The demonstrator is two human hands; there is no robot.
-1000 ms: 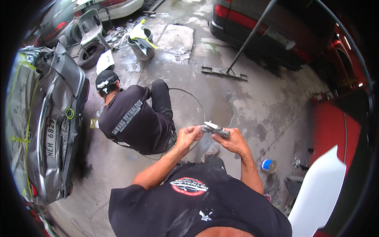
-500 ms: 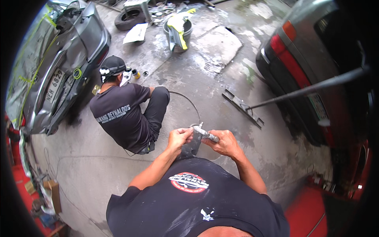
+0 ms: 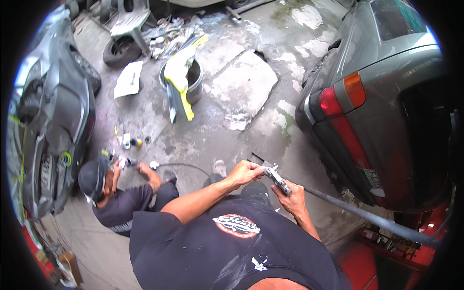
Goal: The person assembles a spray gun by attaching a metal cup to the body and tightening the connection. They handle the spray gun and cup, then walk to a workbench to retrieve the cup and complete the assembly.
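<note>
In front of my chest I hold a grey metal hand tool, shaped roughly like a spray gun (image 3: 278, 181); its exact kind is hard to make out. My right hand (image 3: 293, 197) is closed around its near end. My left hand (image 3: 245, 174) is closed in a pinch, fingertips against the tool's far end; anything small between them is hidden. Below the tool, my dark trousers and a grey shoe (image 3: 220, 167) show. A crouching co-worker (image 3: 128, 198) in a dark cap and shirt is at my left, both hands at a small object on the floor side.
A dark pole (image 3: 367, 217) slants across at right, near the grey vehicle (image 3: 333, 104). A damaged grey car (image 3: 58, 116) stands left. Ahead are a bucket (image 3: 195, 87) draped with yellow-and-dark pieces, a white sheet (image 3: 128, 79), a tyre (image 3: 121, 54) and a chair (image 3: 130, 21). A hose (image 3: 186, 166) crosses the floor.
My view has shifted, so the co-worker now appears farther left and lower. My hands and the tool sit farther right in view, still together. The co-worker's hands and small object have come into sight.
</note>
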